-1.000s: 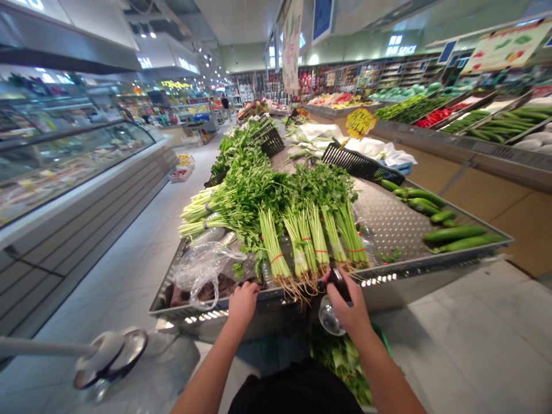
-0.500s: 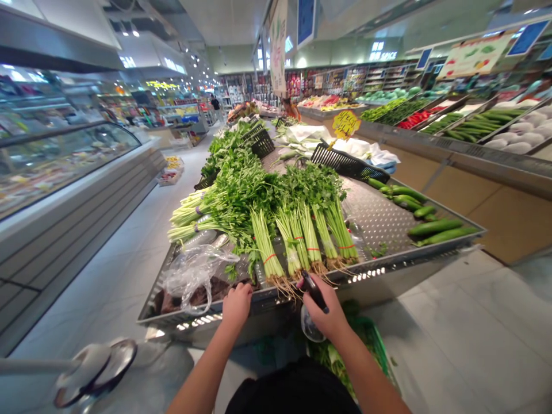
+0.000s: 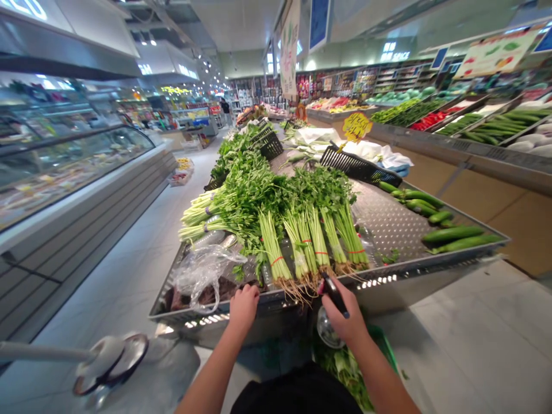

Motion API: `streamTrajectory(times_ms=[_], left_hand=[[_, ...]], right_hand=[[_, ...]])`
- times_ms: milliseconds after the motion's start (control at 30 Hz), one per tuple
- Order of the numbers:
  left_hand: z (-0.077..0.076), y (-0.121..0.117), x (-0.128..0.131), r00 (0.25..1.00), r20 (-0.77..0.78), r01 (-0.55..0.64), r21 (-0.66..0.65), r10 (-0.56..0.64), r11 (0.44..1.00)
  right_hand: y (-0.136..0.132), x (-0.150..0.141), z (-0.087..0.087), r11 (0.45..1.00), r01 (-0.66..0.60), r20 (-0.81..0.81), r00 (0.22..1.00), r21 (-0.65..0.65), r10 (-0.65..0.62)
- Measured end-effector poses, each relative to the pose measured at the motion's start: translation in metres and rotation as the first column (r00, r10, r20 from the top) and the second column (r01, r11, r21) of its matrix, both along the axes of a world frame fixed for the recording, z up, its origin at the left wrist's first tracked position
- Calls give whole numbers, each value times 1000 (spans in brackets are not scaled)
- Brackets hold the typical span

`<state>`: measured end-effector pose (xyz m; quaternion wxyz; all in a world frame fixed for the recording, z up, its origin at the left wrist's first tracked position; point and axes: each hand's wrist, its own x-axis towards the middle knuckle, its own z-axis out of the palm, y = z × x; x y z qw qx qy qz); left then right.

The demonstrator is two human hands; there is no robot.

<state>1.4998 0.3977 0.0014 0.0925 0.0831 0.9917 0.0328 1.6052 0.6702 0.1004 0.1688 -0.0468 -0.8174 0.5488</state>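
My right hand (image 3: pixel 342 316) grips a spray bottle (image 3: pixel 326 328) with a black head and a clear round body, just over the near edge of a perforated steel display tray (image 3: pixel 388 227). My left hand (image 3: pixel 244 309) is curled over that tray's rim, beside a crumpled clear plastic bag (image 3: pixel 207 275). Banded celery bunches (image 3: pixel 297 241) lie on the tray, their roots close to my right hand. Below that hand, a green crate (image 3: pixel 382 351) holds loose leafy trimmings.
Cucumbers (image 3: pixel 452 233) lie on the tray's right side, and black plastic baskets (image 3: pixel 356 165) stand beyond the celery. A refrigerated glass counter (image 3: pixel 73 167) runs along the aisle's left side. A round metal-and-white fixture (image 3: pixel 112 362) is at lower left. Produce bins (image 3: pixel 483 129) line the right, and a distant person (image 3: pixel 224 106) stands down the aisle.
The view swung slightly left, then back. Both hands stay at the tray's near edge, and the spray bottle remains in my right hand.
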Motion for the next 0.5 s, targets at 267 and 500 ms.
streamTrajectory(times_ms=[267, 500], left_hand=[[0, 1, 2, 1000, -8, -8, -2, 8, 1000], [0, 2, 5, 1000, -14, -27, 6, 27, 1000]], right_hand=[[-15, -2, 0, 990, -135, 2, 991, 30, 135], [3, -5, -10, 999, 23, 32, 999, 23, -24]])
